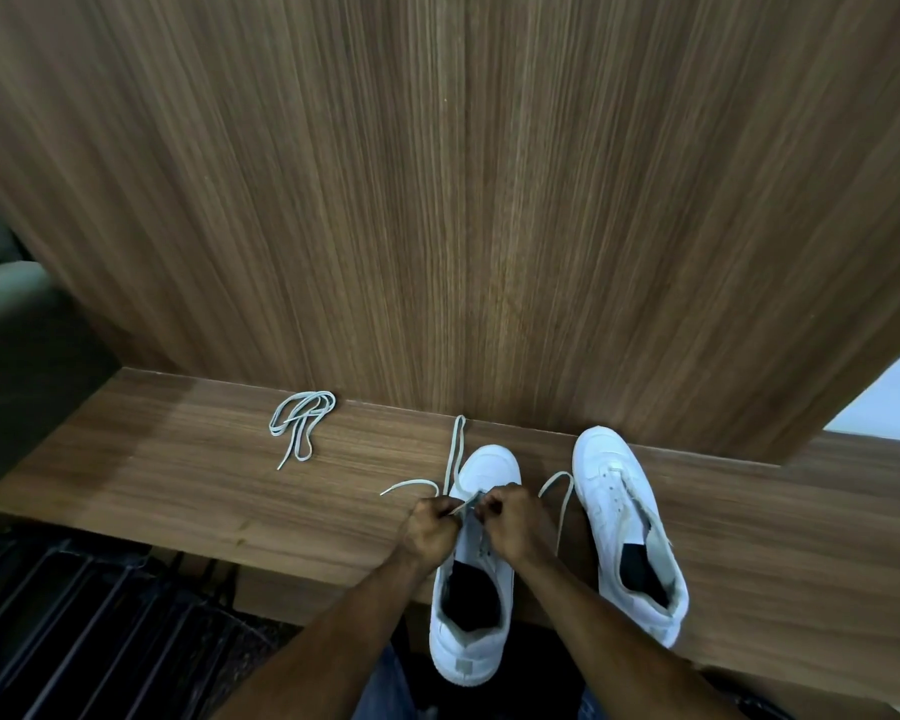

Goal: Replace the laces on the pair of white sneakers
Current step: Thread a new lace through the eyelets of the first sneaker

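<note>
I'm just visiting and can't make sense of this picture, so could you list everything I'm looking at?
sneakers: 2, white; left one under the hands with its heel past the shelf edge, right one beside it without a lace
lace in use: 1, pale grey, threaded at the left sneaker's front, ends trailing both sides
spare lace: 1, pale grey, loosely bundled on the shelf, far left
shelf: 1, brown wood, under it all
wall panel: 1, brown wood grain, behind the shelf
left hand: fingers pinching the lace
right hand: fingers pinching the lace
</note>
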The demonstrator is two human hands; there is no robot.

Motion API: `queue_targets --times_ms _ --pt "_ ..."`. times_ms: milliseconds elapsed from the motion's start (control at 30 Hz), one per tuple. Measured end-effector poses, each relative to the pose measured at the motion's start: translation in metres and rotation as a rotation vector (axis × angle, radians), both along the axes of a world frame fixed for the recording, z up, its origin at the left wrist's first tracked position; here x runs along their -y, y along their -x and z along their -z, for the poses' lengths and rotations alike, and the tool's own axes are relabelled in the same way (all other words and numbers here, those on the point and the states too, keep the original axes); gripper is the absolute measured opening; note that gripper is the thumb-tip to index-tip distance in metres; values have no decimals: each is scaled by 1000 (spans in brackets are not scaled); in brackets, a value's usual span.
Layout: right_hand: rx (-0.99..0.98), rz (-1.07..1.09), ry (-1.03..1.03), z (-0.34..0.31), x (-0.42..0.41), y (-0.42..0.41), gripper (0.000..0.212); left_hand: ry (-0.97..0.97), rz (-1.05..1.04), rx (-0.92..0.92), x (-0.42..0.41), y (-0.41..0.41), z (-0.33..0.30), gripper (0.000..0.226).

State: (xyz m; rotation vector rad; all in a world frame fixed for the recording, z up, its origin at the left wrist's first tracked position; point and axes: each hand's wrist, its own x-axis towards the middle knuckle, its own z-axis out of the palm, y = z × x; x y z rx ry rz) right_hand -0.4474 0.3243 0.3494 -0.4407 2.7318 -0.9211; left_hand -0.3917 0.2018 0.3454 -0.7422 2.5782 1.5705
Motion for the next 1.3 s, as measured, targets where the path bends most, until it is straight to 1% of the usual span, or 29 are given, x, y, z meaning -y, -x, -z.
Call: queue_targets --times_ms 100,200,267,300,333,367,400,467,500,533,600,633,700,767,833,900,967,1000,1033,1067,1133,1167,1200,1233,1300 --pt "7 2 3 0 1 0 17 -21 -2 5 1 -1 3 25" --pt "34 60 18 2 5 0 20 -72 -34 34 -1 0 1 18" --pt "40 63 32 3 7 -1 21 -151 -114 57 1 1 -2 12" --pt "40 44 36 3 8 -1 21 -230 -161 69 3 3 -4 10" --pt "37 19 39 2 7 -1 21 -292 -179 98 5 4 -7 6" --pt "39 -8 41 2 5 -1 22 -319 -179 124 7 6 -8 8" --pt "42 -32 45 2 3 0 23 -271 -137 169 10 10 -8 14" --pt "52 -66 52 2 -1 -1 26 -87 -12 266 11 17 -11 25" --pt "57 -74 53 1 -2 -1 27 -36 -4 282 10 20 -11 27" --pt "54 -77 46 0 -4 -2 27 -43 -28 276 10 22 -10 26" --pt "23 -103 -7 -1 -8 -4 27 -176 -164 204 10 25 -11 24" --pt "-24 -130 -62 -2 -11 -5 26 -294 -258 158 10 26 -14 25" --pt "-192 -182 -197 -5 -17 -8 26 -552 -444 20 15 30 -24 23" --pt "-323 -173 -273 -5 -23 -11 27 -748 -611 -159 34 37 -43 20" --pt "-318 -144 -298 -5 -25 -14 27 -936 -729 -319 62 40 -64 23" --pt "-283 -134 -279 -2 -25 -15 27 -1066 -844 -449 88 42 -79 26" --pt "-257 -140 -258 1 -27 -16 30 -1024 -916 -505 96 43 -83 22" --pt "-241 -144 -249 2 -28 -17 31 -966 -910 -484 95 40 -77 19" --pt "-224 -145 -236 3 -29 -18 32 -911 -867 -420 88 37 -65 19" --pt "-197 -144 -218 4 -29 -18 32 -831 -796 -303 79 31 -51 21" --pt "-139 -141 -182 4 -28 -20 31 -681 -597 -2 56 14 -22 28" --pt "-112 -140 -170 3 -28 -21 30 -636 -477 118 42 6 -13 30" --pt "-87 -140 -159 2 -28 -21 29 -587 -375 187 29 2 -7 30" --pt "-67 -145 -148 2 -29 -21 28 -528 -304 201 19 0 -2 27" --pt "-31 -162 -141 0 -29 -23 28 -434 -264 142 4 2 2 14"
